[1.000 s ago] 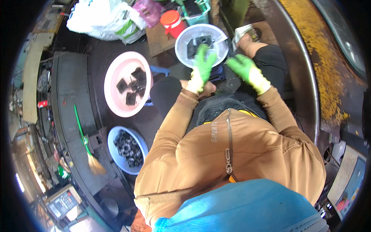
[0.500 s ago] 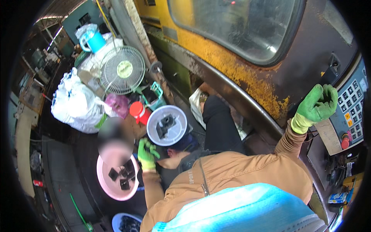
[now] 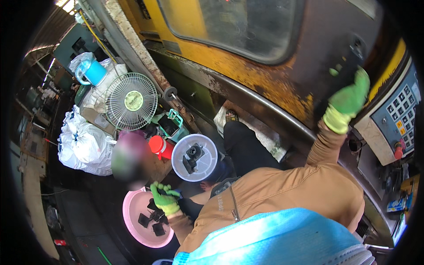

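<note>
My right hand (image 3: 350,96), in a green glove with a yellow cuff, reaches out to the machine door at the upper right. Its fingers wrap round the dark door handle (image 3: 349,62); a green fingertip shows on the handle's far side. My left hand (image 3: 162,199), gloved the same way, hovers by the rim of a pink basin (image 3: 128,211). Its fingers are curled, with something dark among them too small to make out. Several black square parts (image 3: 158,229) lie in the basin. A white round basket (image 3: 205,171) just beyond holds black moulded parts (image 3: 193,154).
A yellow, rusty machine door (image 3: 247,84) with a window (image 3: 234,26) fills the upper right. Its control panel (image 3: 393,112) stands beside my right arm. At left are a fan (image 3: 132,100), white bags (image 3: 84,145), a red jug (image 3: 160,147) and a blurred patch.
My right hand has gone from hanging curled before the control panel to gripping the door handle. My left hand has moved down toward the pink basin. The view has shifted.
</note>
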Demonstrator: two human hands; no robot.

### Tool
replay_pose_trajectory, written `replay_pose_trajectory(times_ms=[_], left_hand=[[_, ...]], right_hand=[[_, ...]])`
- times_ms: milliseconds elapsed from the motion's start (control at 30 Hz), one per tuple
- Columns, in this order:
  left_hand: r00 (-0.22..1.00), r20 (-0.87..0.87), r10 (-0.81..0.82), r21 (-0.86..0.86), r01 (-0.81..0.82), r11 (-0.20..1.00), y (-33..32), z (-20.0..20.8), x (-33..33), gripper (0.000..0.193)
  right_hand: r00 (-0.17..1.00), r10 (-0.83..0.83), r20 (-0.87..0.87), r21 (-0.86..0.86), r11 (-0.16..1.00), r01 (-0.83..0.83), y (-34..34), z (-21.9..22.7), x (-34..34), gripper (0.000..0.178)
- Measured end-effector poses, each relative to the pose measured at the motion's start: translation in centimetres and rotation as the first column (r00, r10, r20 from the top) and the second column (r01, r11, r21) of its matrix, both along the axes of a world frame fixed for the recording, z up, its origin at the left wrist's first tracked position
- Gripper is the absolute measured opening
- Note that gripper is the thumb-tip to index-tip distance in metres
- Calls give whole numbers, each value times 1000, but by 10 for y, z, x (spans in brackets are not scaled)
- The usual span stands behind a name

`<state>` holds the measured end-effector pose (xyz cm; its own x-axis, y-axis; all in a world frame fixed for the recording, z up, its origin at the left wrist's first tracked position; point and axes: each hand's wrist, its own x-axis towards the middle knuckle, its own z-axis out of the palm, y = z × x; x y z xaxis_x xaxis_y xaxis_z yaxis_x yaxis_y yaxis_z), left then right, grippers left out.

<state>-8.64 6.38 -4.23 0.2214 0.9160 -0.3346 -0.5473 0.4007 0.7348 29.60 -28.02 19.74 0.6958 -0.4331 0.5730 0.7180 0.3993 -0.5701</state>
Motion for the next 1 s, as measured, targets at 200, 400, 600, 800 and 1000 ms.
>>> replay_pose_trajectory(times_ms=[200,400,600,800,1000], left_hand=[[932,123,-342,116,329,937,-21,47,99,29],[914,145,-379,156,357,921,-52,77,142,41],[945,19,-326,158,319,934,-50,90,142,38],[950,-213,-229,131,260,957,-46,73,111,34],[959,-280,40,100,-12,995,-38,49,86,30]], right_hand=[[923,370,-103,-318,867,-383,91,-3,39,29],[920,382,-85,-506,779,-370,213,0,90,23],[956,289,-44,-999,-21,-40,209,59,110,55],[930,238,279,-858,496,130,135,140,236,43],[929,-285,-237,-626,776,78,46,116,428,36]])
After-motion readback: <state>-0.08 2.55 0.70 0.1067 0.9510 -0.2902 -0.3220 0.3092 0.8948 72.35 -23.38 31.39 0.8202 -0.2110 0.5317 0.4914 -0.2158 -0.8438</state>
